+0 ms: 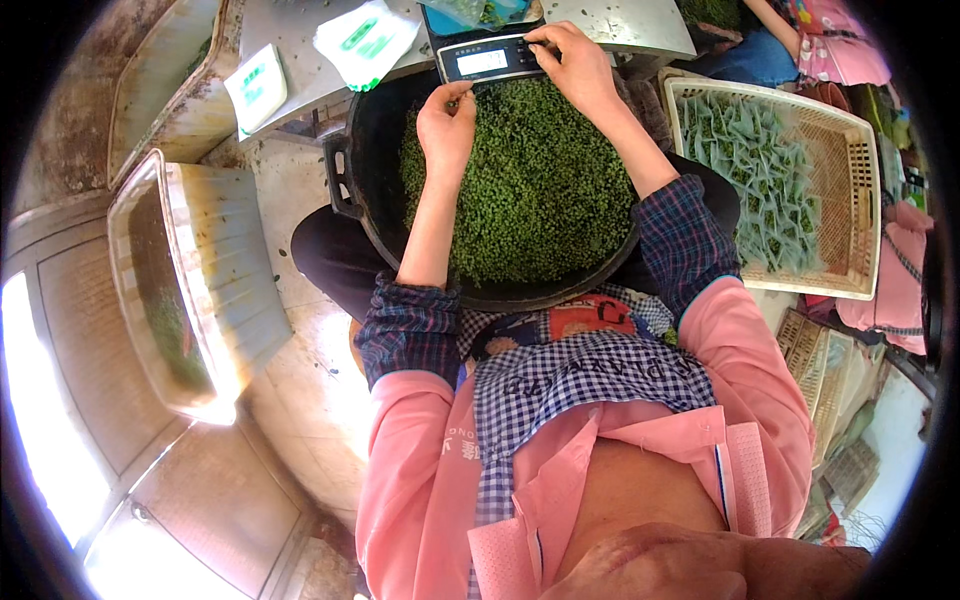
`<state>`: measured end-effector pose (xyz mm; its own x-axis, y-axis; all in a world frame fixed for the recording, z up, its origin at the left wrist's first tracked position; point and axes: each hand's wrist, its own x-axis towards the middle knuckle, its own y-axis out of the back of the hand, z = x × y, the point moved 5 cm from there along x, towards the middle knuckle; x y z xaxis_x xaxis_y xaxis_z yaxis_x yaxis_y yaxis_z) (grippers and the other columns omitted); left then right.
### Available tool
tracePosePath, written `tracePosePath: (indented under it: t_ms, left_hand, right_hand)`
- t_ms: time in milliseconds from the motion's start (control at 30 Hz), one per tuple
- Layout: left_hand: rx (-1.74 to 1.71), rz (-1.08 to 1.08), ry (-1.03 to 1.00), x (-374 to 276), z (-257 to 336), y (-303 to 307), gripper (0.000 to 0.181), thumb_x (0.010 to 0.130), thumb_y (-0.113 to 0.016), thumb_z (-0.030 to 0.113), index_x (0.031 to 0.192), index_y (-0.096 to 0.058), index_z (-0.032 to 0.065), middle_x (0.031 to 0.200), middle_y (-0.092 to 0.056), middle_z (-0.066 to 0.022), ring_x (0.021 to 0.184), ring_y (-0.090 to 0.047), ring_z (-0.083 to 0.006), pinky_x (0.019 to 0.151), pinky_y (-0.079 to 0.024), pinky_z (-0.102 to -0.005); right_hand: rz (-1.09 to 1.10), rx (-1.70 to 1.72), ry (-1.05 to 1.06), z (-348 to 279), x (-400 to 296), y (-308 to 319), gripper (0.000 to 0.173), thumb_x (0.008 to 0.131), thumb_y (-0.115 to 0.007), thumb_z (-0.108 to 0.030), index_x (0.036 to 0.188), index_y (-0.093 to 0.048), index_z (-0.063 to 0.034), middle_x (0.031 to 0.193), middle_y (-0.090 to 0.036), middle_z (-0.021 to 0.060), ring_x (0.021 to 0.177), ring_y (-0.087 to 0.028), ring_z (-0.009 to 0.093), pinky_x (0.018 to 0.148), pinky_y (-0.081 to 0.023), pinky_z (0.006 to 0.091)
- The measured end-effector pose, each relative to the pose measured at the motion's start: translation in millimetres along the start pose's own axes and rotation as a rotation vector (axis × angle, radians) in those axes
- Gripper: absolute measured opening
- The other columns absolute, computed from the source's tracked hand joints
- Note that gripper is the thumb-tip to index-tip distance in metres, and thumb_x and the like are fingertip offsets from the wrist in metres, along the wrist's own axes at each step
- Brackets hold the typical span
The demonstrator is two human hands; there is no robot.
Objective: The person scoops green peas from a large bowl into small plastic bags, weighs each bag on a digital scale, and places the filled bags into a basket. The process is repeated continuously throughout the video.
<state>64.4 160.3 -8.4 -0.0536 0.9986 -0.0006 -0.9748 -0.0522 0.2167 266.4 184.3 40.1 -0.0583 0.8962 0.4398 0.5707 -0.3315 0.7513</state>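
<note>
A black tub [379,112] with a side handle sits at my lap, heaped with small round green berries [540,180] that look like green peppercorns. Above its far rim is a digital scale [480,60] with a lit display. On the scale's blue pan [450,19] lies a clear plastic bag [461,9] with some green in it. My left hand [448,127] is over the tub by the scale's near left corner, thumb and finger curled together; whether anything is between them is unclear. My right hand [576,67] has its bent fingers at the scale's right end.
Printed plastic bags [367,41] and another stack [256,86] lie on the metal table [289,34]. A cream crate [847,202] at right holds several filled bags [776,180]. White bins [225,277] stand at left. Another person's arm [772,26] shows at upper right.
</note>
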Motion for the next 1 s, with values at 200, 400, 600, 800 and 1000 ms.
tracePosePath:
  t_ms: [200,400,600,800,1000]
  left_hand:
    - [0.019,0.005,0.017,-3,3,1,0.019,0.085,-0.06,0.008,0.102,-0.064,-0.0002,0.081,-0.062,-0.0039,0.066,-0.054,-0.0077,0.059,-0.044,-0.0232]
    - [0.046,-0.027,-0.047,-8,-5,-23,0.016,0.081,-0.064,0.01,0.096,-0.068,0.0035,0.08,-0.067,-0.0092,0.068,-0.061,-0.0141,0.065,-0.048,-0.0272]
    - [0.282,0.158,-0.522,-16,87,12,0.063,0.068,-0.076,0.009,0.124,-0.048,-0.0002,0.119,-0.053,-0.0186,0.108,-0.053,-0.0326,0.092,-0.043,-0.0363]
    - [0.158,-0.298,-0.043,0,32,-25,0.062,0.074,-0.073,0.013,0.129,-0.046,0.0016,0.11,-0.061,-0.016,0.099,-0.061,-0.0251,0.084,-0.047,-0.0342]
    - [-0.285,-0.394,0.023,-25,28,-53,0.048,0.08,-0.07,0.011,0.121,-0.046,0.0023,0.114,-0.057,-0.0101,0.101,-0.056,-0.0174,0.088,-0.045,-0.0334]
  right_hand:
    - [0.017,-0.014,-0.071,-3,-2,1,0.015,0.086,-0.061,-0.022,0.098,-0.064,-0.0149,0.092,-0.059,0.0038,0.075,-0.061,0.023,0.064,-0.05,0.036]
    - [0.12,0.012,0.082,-51,66,19,0.017,0.083,-0.059,-0.014,0.097,-0.06,-0.0064,0.099,-0.059,0.0148,0.078,-0.059,0.034,0.069,-0.047,0.0434]
    - [-0.189,-0.194,0.373,-90,127,60,0.015,0.08,-0.055,-0.017,0.083,-0.065,-0.0063,0.075,-0.063,0.0149,0.069,-0.061,0.033,0.064,-0.049,0.0433]
    - [-0.846,-0.026,0.248,-76,70,39,0.019,0.081,-0.054,-0.016,0.09,-0.069,-0.0075,0.08,-0.066,0.0121,0.071,-0.062,0.03,0.068,-0.049,0.0403]
    - [-0.649,-0.325,0.648,-86,-9,104,0.037,0.07,-0.071,-0.019,0.102,-0.057,-0.006,0.094,-0.057,0.0079,0.081,-0.063,0.026,0.065,-0.052,0.0377]
